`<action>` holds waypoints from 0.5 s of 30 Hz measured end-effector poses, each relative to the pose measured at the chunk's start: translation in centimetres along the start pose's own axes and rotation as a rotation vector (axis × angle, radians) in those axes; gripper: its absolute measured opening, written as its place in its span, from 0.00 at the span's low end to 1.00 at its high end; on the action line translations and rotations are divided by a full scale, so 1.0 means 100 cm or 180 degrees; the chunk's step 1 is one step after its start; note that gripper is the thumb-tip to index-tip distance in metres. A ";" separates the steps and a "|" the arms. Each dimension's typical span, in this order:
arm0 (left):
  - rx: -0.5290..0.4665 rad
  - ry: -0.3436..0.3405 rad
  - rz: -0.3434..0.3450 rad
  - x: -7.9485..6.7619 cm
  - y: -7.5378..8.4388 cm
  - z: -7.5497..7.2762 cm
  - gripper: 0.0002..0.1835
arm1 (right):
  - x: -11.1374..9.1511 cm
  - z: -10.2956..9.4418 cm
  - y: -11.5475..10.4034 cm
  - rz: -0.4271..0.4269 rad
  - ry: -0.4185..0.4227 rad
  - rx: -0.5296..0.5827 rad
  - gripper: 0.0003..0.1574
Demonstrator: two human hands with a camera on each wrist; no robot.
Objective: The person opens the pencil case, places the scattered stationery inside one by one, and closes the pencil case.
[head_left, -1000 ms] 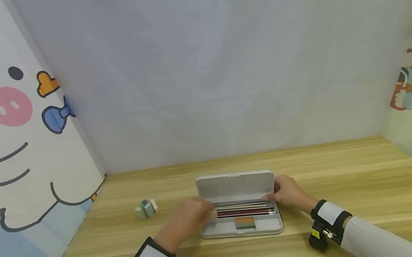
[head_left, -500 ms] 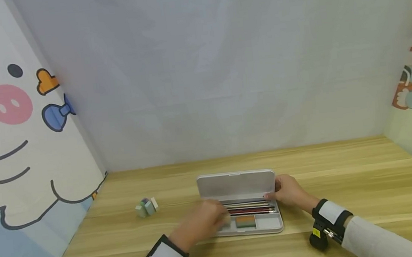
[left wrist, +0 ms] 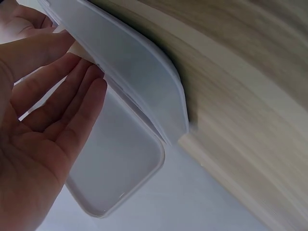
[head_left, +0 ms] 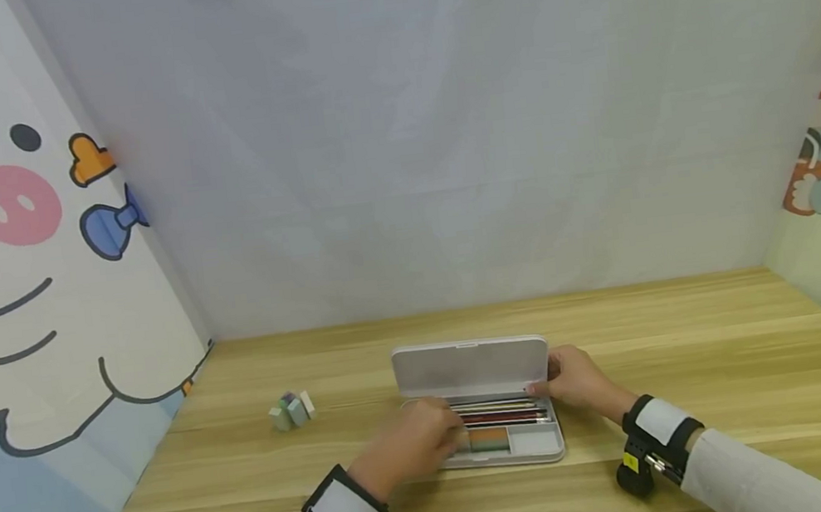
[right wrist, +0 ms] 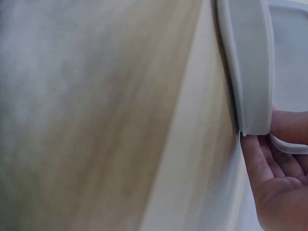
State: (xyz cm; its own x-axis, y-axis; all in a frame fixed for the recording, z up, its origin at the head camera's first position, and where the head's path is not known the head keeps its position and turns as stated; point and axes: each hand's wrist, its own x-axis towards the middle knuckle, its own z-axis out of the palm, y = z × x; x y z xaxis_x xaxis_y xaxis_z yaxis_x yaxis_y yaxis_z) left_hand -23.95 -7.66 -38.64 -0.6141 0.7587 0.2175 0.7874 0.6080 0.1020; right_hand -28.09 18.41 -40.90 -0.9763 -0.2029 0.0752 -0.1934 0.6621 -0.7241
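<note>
A white pencil case (head_left: 539, 443) lies on the table with its lid (head_left: 470, 366) raised. Inside are several pencils (head_left: 502, 415) and an orange-and-green eraser (head_left: 488, 439). My left hand (head_left: 411, 444) is over the case's left part, hiding that end. In the left wrist view, its thumb and fingers pinch a small cream eraser (left wrist: 81, 51) close over the case wall (left wrist: 130, 62). My right hand (head_left: 577, 380) grips the case's right end by the lid; in the right wrist view, the thumb (right wrist: 291, 127) is on the inner side and the fingers on the outer.
Several small pastel blocks (head_left: 292, 411) stand in a cluster on the wooden table (head_left: 659, 330), left of the case. A pale cloth wall (head_left: 445, 160) rises behind the table, with cartoon-printed panels (head_left: 21, 272) at the sides.
My left hand has moved right along the case, with the cream eraser, to beside the orange-and-green eraser. The right hand keeps its grip on the right end.
</note>
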 end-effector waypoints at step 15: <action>0.0278 0.0048 0.0020 0.004 0.005 0.001 0.05 | 0.000 0.002 0.001 0.0028 0.0000 0.0034 0.19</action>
State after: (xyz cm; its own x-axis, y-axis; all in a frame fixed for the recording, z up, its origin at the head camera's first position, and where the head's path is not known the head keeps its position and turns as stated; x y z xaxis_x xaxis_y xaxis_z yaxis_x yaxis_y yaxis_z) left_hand -23.77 -7.02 -38.58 -0.6076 0.7594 0.2326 0.7831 0.6217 0.0157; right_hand -28.14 18.33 -41.04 -0.9779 -0.1972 0.0688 -0.1838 0.6561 -0.7320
